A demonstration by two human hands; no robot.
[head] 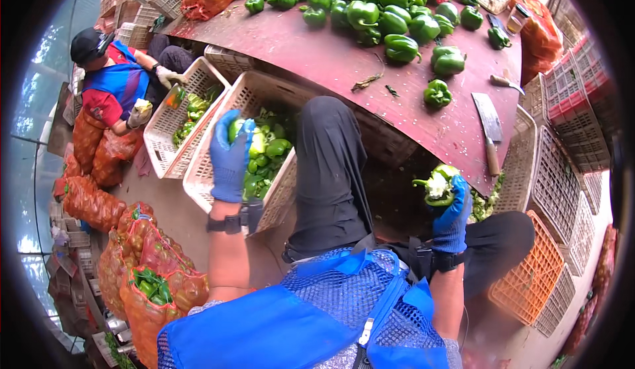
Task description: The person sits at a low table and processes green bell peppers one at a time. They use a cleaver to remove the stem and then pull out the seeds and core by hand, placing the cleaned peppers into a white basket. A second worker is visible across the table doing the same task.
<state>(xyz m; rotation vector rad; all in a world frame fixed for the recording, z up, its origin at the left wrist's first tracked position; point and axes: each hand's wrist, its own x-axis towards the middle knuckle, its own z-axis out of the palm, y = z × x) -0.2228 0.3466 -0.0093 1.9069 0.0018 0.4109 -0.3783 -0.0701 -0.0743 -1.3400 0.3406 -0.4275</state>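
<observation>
My left hand, in a blue knit glove, holds a green bell pepper above a white plastic crate with green peppers and pepper pieces in it. In my right hand, in a matching blue glove, is a green bell pepper piece with its stem and pale seed core showing. It is beside the near corner of a red tabletop. A heap of green bell peppers covers the far part of the tabletop. A cleaver with a wooden handle and a small knife lie at the right.
At the left, a person in gloves sits at another white crate. Filled red mesh sacks stand on the floor at the left. White crates and an orange crate stand at the right. A glass jar is on the tabletop.
</observation>
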